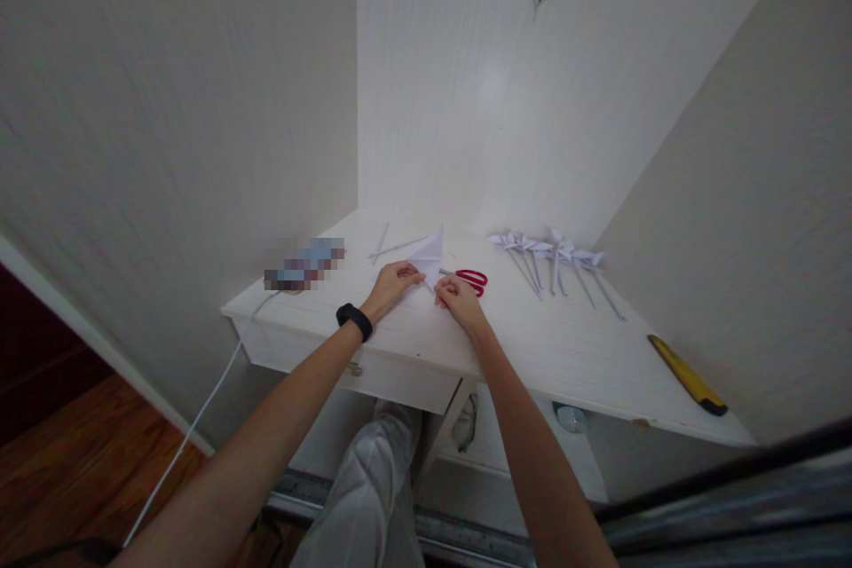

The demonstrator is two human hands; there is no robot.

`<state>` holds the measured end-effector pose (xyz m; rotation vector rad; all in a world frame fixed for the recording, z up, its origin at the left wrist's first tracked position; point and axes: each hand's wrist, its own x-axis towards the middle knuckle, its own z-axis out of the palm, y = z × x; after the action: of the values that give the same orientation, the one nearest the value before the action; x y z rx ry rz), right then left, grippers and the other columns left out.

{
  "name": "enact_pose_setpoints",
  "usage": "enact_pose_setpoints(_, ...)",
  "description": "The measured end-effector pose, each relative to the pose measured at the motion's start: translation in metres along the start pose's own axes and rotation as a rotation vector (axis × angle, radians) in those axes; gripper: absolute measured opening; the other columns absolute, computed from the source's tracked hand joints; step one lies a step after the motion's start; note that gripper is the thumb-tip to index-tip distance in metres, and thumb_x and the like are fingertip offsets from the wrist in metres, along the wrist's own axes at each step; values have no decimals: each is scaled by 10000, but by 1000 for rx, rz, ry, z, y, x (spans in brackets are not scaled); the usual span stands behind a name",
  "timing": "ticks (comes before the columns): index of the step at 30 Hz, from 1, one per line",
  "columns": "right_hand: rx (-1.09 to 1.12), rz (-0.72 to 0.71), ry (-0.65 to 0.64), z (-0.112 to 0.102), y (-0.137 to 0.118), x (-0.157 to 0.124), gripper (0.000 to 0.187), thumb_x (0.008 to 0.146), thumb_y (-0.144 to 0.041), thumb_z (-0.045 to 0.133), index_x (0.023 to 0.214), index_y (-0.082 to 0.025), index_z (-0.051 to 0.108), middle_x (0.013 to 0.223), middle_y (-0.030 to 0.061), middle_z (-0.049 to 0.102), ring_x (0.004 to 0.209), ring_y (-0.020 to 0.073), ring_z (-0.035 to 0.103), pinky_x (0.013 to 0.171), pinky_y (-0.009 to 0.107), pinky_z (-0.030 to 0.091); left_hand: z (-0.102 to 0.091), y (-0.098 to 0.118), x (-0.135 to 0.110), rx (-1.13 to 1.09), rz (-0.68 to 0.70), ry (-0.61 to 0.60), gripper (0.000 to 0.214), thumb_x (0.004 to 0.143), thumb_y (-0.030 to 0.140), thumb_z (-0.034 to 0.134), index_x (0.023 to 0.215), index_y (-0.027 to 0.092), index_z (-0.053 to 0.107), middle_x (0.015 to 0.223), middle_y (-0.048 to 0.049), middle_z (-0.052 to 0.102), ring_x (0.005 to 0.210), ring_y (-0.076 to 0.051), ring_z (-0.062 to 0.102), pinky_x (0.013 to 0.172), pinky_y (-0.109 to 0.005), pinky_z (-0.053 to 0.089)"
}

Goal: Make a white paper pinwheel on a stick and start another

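My left hand (392, 282), with a black band on its wrist, pinches the left edge of a folded white paper (429, 256) standing up from the white desk (532, 346). My right hand (458, 296) is closed on the paper's lower corner, just right of the left hand. The paper forms a pointed triangular shape between the two hands. Red-handled scissors (471, 279) lie on the desk directly behind my right hand.
Several white paper pinwheels on sticks (556, 262) lie at the back right. Thin white sticks (390, 247) lie behind the paper. A yellow and black utility knife (687, 375) rests by the right edge. A white cable (200, 413) hangs off the left side.
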<state>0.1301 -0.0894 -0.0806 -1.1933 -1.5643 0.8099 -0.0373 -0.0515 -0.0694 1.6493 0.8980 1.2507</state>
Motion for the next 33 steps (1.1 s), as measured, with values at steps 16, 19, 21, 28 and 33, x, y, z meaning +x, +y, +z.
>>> enact_pose_setpoints(16, -22, 15, 14, -1, 4, 3, 117, 740, -292, 537, 705, -184, 508, 540, -23, 581, 455, 87, 499, 488, 217, 394, 1, -3, 1, -6, -20, 1, 238, 621, 363, 697, 681, 142, 634, 718, -55, 669, 685, -166, 593, 675, -293, 441)
enact_pose_setpoints(19, -19, 19, 15, -1, 5, 3, 129, 740, -302, 544, 712, -181, 510, 539, -26, 581, 452, 84, 495, 485, 212, 389, 1, -4, 2, -7, -22, 9, 252, 614, 369, 702, 687, 137, 639, 723, -63, 673, 687, -169, 597, 672, -295, 441)
enact_pose_setpoints(21, -23, 21, 22, -1, 5, 3, 139, 741, -312, 546, 714, -179, 513, 537, -26, 579, 451, 84, 494, 484, 210, 386, 1, -3, 2, -11, -23, 10, 252, 615, 368, 703, 688, 136, 638, 724, -64, 674, 687, -168, 598, 676, -296, 442)
enact_pose_setpoints(28, -63, 21, 44, -1, 2, 1, 166, 755, -336, 539, 709, -178, 517, 549, -10, 592, 464, 92, 500, 489, 215, 384, 1, -3, 1, -2, -33, 6, 252, 616, 361, 699, 703, 131, 646, 745, -71, 681, 697, -173, 599, 684, -294, 444)
enact_pose_setpoints(33, -52, 32, 41, -1, 1, 2, 165, 751, -331, 530, 695, -178, 505, 530, -18, 576, 443, 87, 485, 472, 210, 377, 0, -11, 4, 5, -4, 1, 273, 630, 370, 692, 731, 120, 648, 758, -73, 681, 699, -167, 596, 692, -292, 444)
